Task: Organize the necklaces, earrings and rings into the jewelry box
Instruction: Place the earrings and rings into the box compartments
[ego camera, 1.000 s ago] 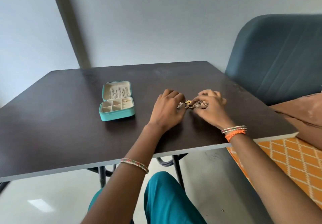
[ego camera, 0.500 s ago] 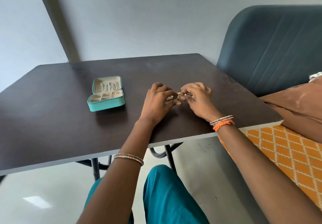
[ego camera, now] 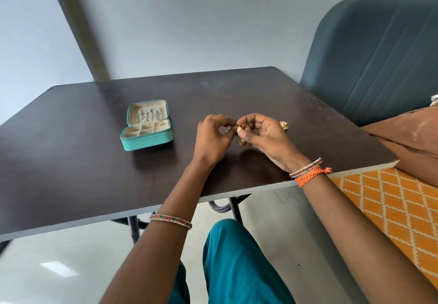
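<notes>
Small gold piece (ego camera: 239, 129), likely an earring or ring, too small to tell which. Held just above the desk (ego camera: 71, 152), right of centre, between both hands. Right hand (ego camera: 265, 135): thumb and fingers curled in, pinching the gold piece at the tips. Left hand (ego camera: 213, 138): fingers curled, tips meeting the right hand's at the same piece; whether it grips the piece itself or another bit of jewelry beside it, cannot tell.

Second gold item (ego camera: 283, 125) lies on the desk just beyond the right hand, on its far right side; shape unclear.

Jewelry box (ego camera: 147, 126), teal with cream lining, sits on the desk well to the left of the hands, lid open and leaning back. Chains hang in a row inside the lid. Tray below is split into compartments; a small gold piece shows in the far right section.

Bangle (ego camera: 170, 221) on the left forearm; bangles and an orange woven band (ego camera: 308, 176) on the right wrist.

Blue-grey chair (ego camera: 374, 57) at the far right of the desk. Orange patterned cloth (ego camera: 391, 209) near right.
</notes>
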